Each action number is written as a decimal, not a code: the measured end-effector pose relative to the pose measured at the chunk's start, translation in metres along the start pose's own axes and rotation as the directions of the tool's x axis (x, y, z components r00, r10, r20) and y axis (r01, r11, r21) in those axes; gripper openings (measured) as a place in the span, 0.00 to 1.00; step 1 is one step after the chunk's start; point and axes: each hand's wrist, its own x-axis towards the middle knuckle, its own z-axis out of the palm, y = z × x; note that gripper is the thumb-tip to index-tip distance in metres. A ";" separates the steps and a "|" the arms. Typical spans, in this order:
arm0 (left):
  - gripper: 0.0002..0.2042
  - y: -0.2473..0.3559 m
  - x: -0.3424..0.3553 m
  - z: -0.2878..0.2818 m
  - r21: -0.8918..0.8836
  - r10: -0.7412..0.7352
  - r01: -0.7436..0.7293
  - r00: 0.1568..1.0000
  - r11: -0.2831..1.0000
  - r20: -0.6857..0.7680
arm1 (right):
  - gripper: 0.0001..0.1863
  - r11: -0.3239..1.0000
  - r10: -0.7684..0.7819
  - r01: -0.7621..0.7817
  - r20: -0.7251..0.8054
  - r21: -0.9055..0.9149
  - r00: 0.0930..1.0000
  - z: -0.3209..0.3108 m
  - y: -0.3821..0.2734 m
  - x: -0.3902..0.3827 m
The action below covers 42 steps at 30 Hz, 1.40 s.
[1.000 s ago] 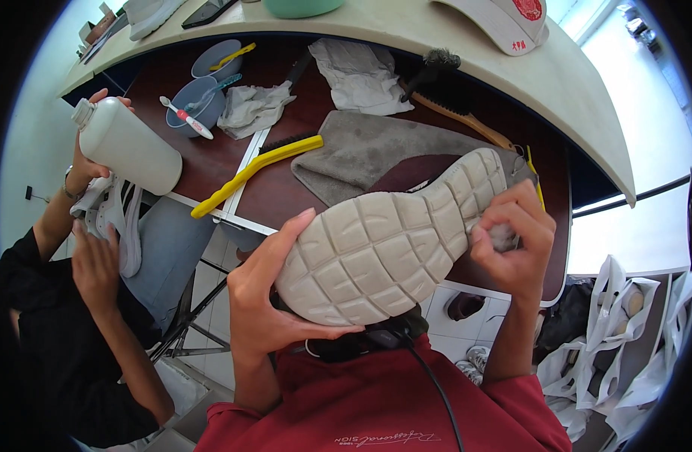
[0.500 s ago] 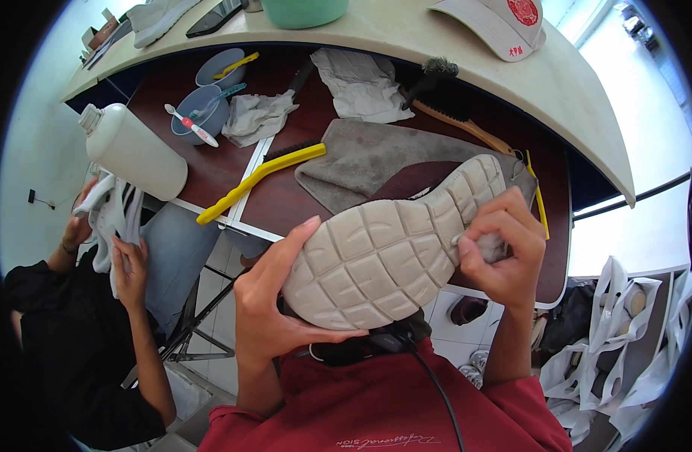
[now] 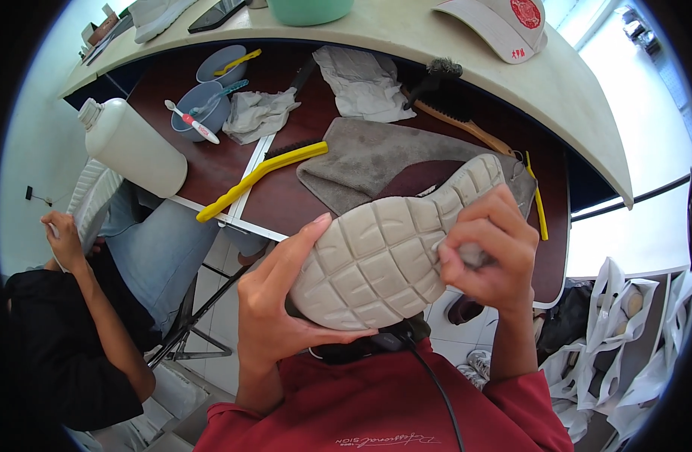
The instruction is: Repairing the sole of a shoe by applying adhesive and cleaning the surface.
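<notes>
A shoe with a pale grey quilted sole (image 3: 368, 267) faces up in front of me. My left hand (image 3: 286, 294) grips it around the toe end, thumb and fingers wrapped on its edges. My right hand (image 3: 489, 252) is curled over the narrower part of the sole, pinching a small pale grey wad (image 3: 470, 254) against it, perhaps cloth. Behind the shoe lie a grey cloth (image 3: 350, 147) and a maroon item (image 3: 414, 175). A yellow-handled brush (image 3: 237, 192) rests left of the cloth; a wooden brush (image 3: 474, 124) is behind it.
A white bottle (image 3: 131, 151), blue bowls (image 3: 195, 102) with toothbrushes and crumpled wipes (image 3: 256, 117) are on the brown desk. A cap (image 3: 489, 22) rests on the curved ledge. At left, a person in black (image 3: 82, 346) holds a white shoe (image 3: 94, 196). Bags (image 3: 617, 316) sit at lower right.
My right hand has moved left and slightly down along the sole; the shoe shifted slightly. The co-worker released the white bottle onto the desk and turned the white shoe sole outward.
</notes>
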 end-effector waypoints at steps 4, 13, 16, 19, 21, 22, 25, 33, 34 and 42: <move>0.57 -0.002 0.000 0.000 -0.010 0.008 -0.008 1.000 1.000 0.003 | 0.11 0.999 0.019 -0.019 -0.007 0.038 1.000 0.005 -0.008 0.000; 0.58 -0.009 -0.008 -0.001 -0.004 -0.009 0.009 0.999 1.000 0.033 | 0.06 0.954 0.290 -0.300 -0.201 -0.019 0.936 -0.020 0.021 -0.007; 0.57 -0.007 -0.009 -0.001 -0.002 -0.001 0.002 1.000 1.000 0.019 | 0.06 0.952 0.302 -0.307 -0.147 -0.010 0.942 -0.020 0.020 -0.004; 0.53 -0.004 -0.006 -0.003 -0.031 0.005 -0.004 1.000 0.999 0.022 | 0.06 0.964 0.267 -0.265 -0.125 0.031 0.956 -0.016 0.022 0.000; 0.53 -0.005 -0.006 -0.002 -0.035 0.003 -0.002 1.000 0.999 0.023 | 0.06 0.969 0.247 -0.244 -0.106 0.038 0.963 -0.009 0.026 0.002; 0.53 -0.005 -0.006 -0.001 -0.034 -0.001 0.001 1.000 0.999 0.024 | 0.06 0.974 0.225 -0.221 -0.087 0.051 0.970 -0.006 0.027 0.004; 0.53 -0.003 -0.006 -0.003 -0.044 -0.010 0.011 0.999 0.999 0.036 | 0.07 0.994 0.098 -0.098 0.000 0.057 0.995 0.004 0.009 0.009; 0.51 -0.001 -0.009 0.000 -0.034 -0.015 0.015 1.000 0.999 0.020 | 0.08 0.986 0.162 -0.159 -0.051 0.048 0.986 0.009 0.007 0.007; 0.51 -0.002 -0.010 -0.001 -0.030 -0.024 0.025 0.999 0.999 0.028 | 0.08 0.981 0.182 -0.177 -0.069 0.075 0.981 0.014 0.002 0.006; 0.51 -0.006 -0.013 -0.001 -0.030 0.007 -0.006 1.000 1.000 0.020 | 0.06 0.962 0.261 -0.266 -0.089 -0.052 0.961 -0.018 0.040 -0.001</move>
